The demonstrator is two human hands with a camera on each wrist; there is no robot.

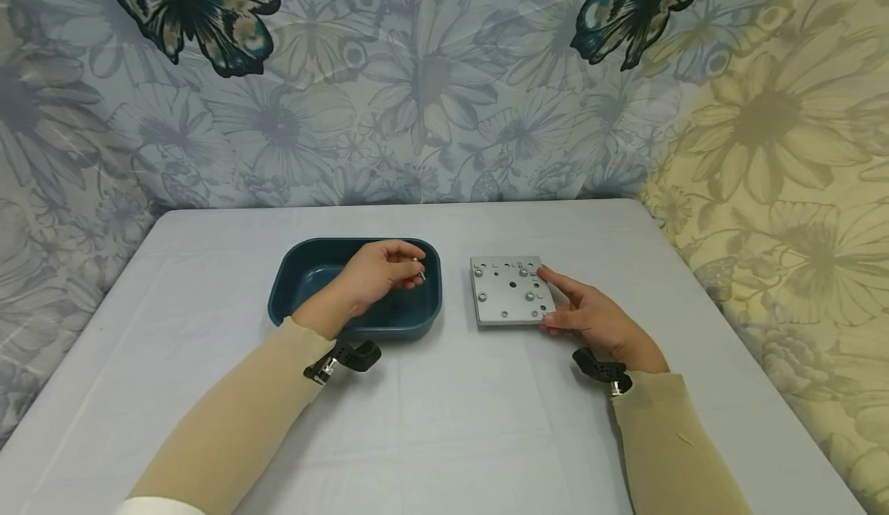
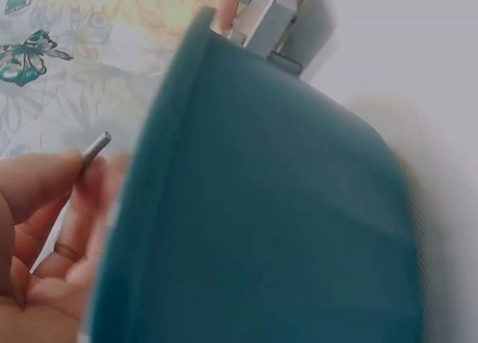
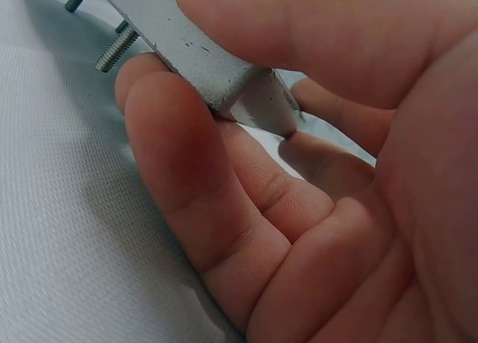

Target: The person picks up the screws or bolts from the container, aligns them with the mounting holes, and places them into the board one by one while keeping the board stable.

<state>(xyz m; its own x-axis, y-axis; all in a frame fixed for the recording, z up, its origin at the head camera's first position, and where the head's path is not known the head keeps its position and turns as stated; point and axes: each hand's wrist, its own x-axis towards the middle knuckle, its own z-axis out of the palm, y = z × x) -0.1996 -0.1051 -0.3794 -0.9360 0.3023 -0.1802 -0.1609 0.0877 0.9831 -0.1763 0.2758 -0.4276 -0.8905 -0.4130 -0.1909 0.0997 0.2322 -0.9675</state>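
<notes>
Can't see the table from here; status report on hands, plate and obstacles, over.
Left hand pinching metal rod over tub. Right hand holding plate by its edge. Tub's rim between rod and plate.

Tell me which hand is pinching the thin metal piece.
The left hand, above the teal tray, pinches the thin metal piece; the right hand instead grips the metal plate by its edge.

Bin [image 1: 411, 325] on table [image 1: 451, 422], plate [image 1: 496, 287] to its right

Left fingers [image 1: 403, 270] pinch small pin [image 1: 422, 275] over teal tray [image 1: 410, 328]; right fingers [image 1: 567, 282] grip metal plate [image 1: 496, 289] at right edge.
</notes>
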